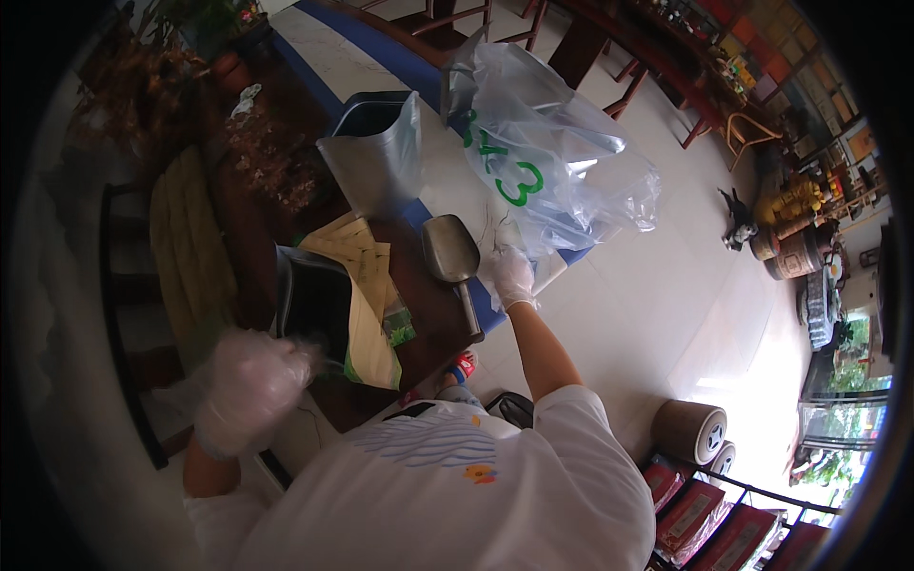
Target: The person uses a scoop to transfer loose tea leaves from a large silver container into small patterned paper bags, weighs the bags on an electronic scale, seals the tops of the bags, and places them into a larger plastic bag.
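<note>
My left hand (pixel 260 382), in a clear plastic glove, is blurred beside the near-left rim of an open bag with a dark inside (pixel 314 300). Whether its fingers hold anything is unclear. Gloved as well, my right hand (pixel 513 277) is at the lower edge of a large clear plastic bag (pixel 564 157) with green markings; its grip cannot be made out. Between my hands a metal scoop (pixel 451 250) lies on the dark wooden table (pixel 421 350), handle towards me. Tan paper packets (pixel 364 264) lie against the dark-lined bag. Behind them an open silver foil bag (pixel 378 164) stands upright.
A blue-and-white runner (pixel 457 171) crosses the table. Dried brown plant matter (pixel 264 153) lies on the left, near a potted plant (pixel 232 68). A cushioned bench (pixel 193 246) stands left of the table. Red boxes (pixel 689 510) sit on a rack at lower right.
</note>
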Demonstrator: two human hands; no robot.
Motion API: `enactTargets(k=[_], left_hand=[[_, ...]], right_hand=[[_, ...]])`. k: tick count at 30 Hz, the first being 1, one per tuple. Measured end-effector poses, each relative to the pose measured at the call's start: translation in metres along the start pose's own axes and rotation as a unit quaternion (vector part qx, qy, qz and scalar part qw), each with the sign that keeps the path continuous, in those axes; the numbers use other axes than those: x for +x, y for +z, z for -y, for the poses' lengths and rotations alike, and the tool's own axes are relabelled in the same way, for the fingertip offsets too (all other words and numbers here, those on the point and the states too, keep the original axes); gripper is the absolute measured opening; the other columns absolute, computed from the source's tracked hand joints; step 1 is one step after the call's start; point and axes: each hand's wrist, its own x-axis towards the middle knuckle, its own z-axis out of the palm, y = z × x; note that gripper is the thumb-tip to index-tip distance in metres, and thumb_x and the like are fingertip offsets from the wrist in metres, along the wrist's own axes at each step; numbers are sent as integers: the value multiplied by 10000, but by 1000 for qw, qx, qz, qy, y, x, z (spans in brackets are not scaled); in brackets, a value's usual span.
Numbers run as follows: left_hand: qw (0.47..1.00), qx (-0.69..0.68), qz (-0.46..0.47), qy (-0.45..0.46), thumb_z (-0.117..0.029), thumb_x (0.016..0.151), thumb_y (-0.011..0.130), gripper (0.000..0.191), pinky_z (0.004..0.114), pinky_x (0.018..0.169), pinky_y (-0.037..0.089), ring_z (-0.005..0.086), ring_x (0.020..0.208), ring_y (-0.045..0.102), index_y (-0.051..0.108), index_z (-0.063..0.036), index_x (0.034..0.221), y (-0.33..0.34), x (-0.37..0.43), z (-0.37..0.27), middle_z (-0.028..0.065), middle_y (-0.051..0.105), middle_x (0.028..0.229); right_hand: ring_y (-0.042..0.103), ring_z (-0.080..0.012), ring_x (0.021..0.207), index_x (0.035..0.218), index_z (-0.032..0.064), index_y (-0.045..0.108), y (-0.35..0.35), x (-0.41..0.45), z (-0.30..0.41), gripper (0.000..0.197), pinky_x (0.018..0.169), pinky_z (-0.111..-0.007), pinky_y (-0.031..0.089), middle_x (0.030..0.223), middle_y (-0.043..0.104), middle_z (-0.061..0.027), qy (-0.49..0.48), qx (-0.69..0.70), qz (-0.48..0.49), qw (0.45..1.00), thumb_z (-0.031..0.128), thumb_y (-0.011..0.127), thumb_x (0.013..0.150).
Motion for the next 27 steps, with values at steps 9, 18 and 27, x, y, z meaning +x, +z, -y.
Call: enactTargets(k=[9,18,27], left_hand=[[999,-2,-21,-46,-58,699,711,153,364,464,381,206,497,507,574,-92,639,9,-81,-5,44,449,562],[995,25,-81,-55,-77,691,694,145,356,468,401,199,512,522,562,-96,634,18,-97,-1,38,463,572],[980,30,12,-198,-108,752,670,80,350,518,455,204,589,592,659,-81,826,-1,-90,-12,36,574,656]], right_hand=[[648,-187,640,937,7,717,-66,-66,-12,190,612,-300,503,749,684,-86,43,306,78,948,171,626,904],[554,-160,592,913,-5,636,-151,-92,54,229,548,-267,437,691,579,-46,-49,588,313,744,217,692,917],[689,-308,740,980,-31,699,-63,25,97,296,698,-388,535,852,705,-202,-329,101,64,937,249,686,884]])
